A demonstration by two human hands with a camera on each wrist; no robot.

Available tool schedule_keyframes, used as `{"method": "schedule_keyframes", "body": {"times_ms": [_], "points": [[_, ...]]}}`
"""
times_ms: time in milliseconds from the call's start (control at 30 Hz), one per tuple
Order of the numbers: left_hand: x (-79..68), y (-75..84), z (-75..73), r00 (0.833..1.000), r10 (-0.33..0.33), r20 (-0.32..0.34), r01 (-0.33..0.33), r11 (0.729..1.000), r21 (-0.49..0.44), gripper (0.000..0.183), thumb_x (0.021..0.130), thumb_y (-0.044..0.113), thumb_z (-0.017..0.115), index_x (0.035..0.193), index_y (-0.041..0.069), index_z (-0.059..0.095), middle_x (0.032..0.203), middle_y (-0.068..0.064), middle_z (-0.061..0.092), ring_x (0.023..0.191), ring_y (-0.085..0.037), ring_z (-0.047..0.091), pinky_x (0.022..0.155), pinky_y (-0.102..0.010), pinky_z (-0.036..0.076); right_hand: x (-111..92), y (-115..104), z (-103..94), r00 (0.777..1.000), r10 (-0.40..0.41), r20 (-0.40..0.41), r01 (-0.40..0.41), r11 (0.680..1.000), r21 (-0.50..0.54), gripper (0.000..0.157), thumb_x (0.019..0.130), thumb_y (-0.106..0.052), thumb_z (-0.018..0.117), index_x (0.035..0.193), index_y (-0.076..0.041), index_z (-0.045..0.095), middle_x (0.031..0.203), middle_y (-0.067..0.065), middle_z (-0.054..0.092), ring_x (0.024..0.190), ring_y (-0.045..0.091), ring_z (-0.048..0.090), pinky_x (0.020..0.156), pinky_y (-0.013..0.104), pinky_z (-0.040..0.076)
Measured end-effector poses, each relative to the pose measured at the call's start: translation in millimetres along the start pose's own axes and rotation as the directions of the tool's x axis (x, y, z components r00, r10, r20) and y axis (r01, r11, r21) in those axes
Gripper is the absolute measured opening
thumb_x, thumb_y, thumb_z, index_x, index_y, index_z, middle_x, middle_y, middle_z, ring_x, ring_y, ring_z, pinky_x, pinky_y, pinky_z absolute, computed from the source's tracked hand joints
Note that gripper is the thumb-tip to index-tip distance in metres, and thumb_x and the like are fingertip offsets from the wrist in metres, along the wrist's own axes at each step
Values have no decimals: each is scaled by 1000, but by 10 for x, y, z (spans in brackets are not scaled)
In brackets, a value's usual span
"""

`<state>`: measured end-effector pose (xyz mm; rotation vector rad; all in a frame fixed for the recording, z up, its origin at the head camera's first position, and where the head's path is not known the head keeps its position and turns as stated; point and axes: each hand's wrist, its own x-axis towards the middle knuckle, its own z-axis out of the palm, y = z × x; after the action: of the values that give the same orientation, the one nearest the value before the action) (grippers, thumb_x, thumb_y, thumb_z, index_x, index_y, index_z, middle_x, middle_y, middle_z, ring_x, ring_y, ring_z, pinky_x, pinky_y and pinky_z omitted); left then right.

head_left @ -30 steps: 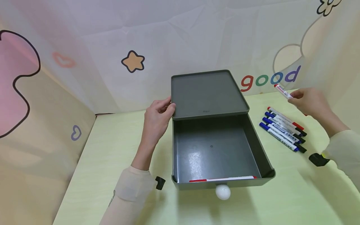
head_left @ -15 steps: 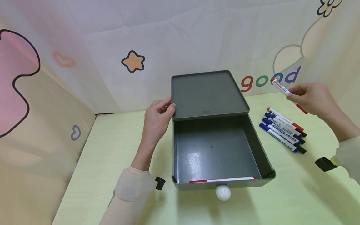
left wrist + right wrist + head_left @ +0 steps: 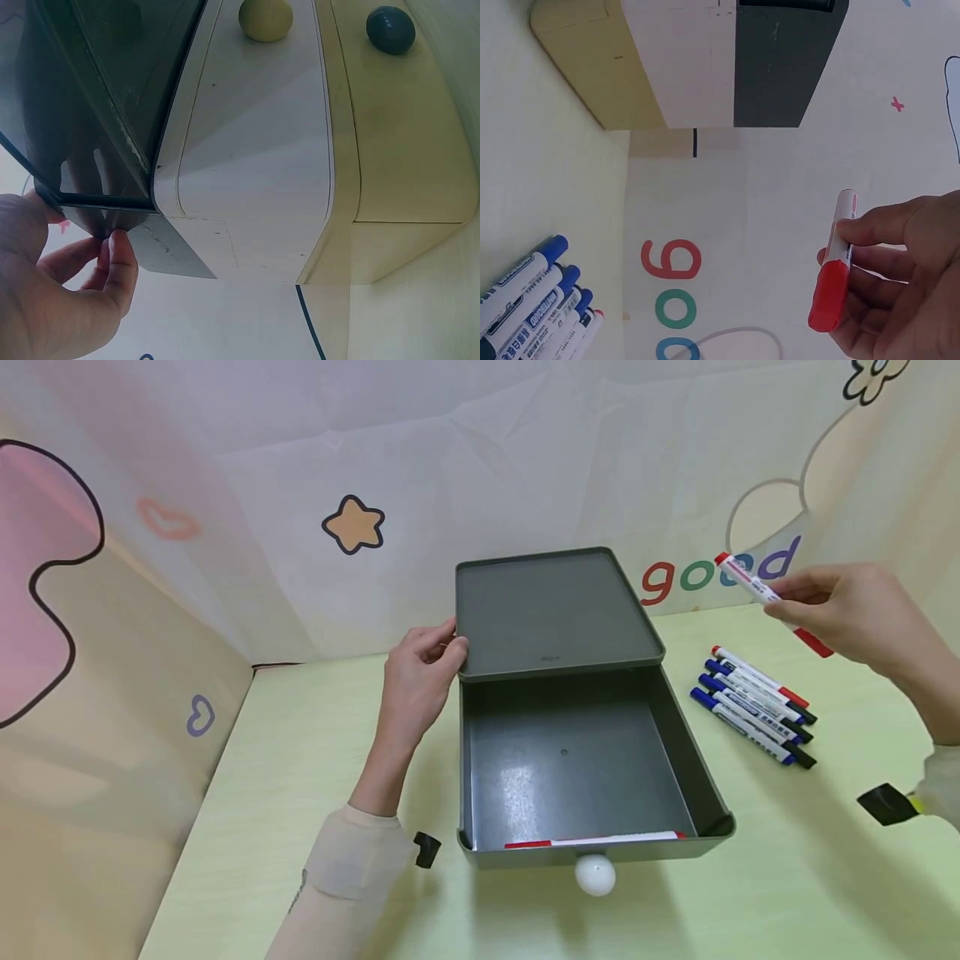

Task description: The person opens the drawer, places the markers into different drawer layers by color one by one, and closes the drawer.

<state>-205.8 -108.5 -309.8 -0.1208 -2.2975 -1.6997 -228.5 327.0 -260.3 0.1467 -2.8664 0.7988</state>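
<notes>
A desktop drawer cabinet has a grey top [image 3: 558, 614] and a grey drawer [image 3: 581, 760] pulled out toward me. Inside that drawer, a red marker [image 3: 622, 838] lies along the front wall. My left hand [image 3: 420, 681] grips the left edge of the cabinet's top, thumb and fingertips against the corner. Raised in the air at the right, my right hand [image 3: 862, 610] pinches a white marker [image 3: 829, 292] with a red cap, held tilted. Below it on the table lies a row of whiteboard markers [image 3: 753, 714] with blue, black and red ends.
Under the grey tier, the left wrist view shows a white drawer [image 3: 255, 135] with a pale knob and a yellow drawer [image 3: 405, 135] with a dark knob. A white knob [image 3: 595, 874] sticks out from the grey drawer's front. A printed backdrop [image 3: 420, 460] stands close behind the cabinet.
My right hand has risen and moved a little right, lifting the red-capped marker farther above the row. More of its red end shows. The left hand stays at the cabinet's edge.
</notes>
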Motion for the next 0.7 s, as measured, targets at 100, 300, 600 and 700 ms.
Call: {"method": "schedule_keyframes", "body": {"times_ms": [100, 300, 600, 700], "points": [[1, 0, 1, 1000, 1, 1, -1, 1000, 0, 40, 100, 21, 67, 138, 9, 67, 114, -9, 65, 101, -23, 65, 84, -33, 52, -45, -55, -19, 1000, 5, 6, -5, 1000, 5, 40, 101, -23, 69, 126, 9, 66, 97, 16, 71, 76, 22, 52, 56, 28, 44], [1, 4, 1, 1000, -1, 0, 1, 1000, 1, 40, 99, 21, 67, 138, 9, 67, 114, -9, 65, 101, -23, 64, 84, -33, 51, -119, -160, -57, 1000, -6, 4, 6, 1000, 8, 40, 101, -25, 69, 125, 6, 68, 99, 15, 72, 74, 15, 53, 58, 26, 45], [7, -12, 7, 1000, 3, -9, -3, 1000, 10, 39, 99, 21, 67, 136, 9, 69, 111, -8, 66, 99, -22, 63, 82, -32, 50, -267, -390, -134, 999, -35, -28, 36, 999, 28, 42, 98, -27, 74, 125, 5, 69, 92, 2, 72, 69, 3, 56, 56, 24, 44], [9, -17, 9, 1000, 7, -11, -6, 1000, 10, 39, 99, 21, 66, 136, 10, 69, 111, -8, 66, 99, -22, 64, 82, -33, 50, -320, -491, -139, 997, -60, -44, 61, 998, 19, 39, 97, -25, 74, 124, 4, 70, 95, 8, 74, 66, -3, 56, 54, 22, 45]]}}
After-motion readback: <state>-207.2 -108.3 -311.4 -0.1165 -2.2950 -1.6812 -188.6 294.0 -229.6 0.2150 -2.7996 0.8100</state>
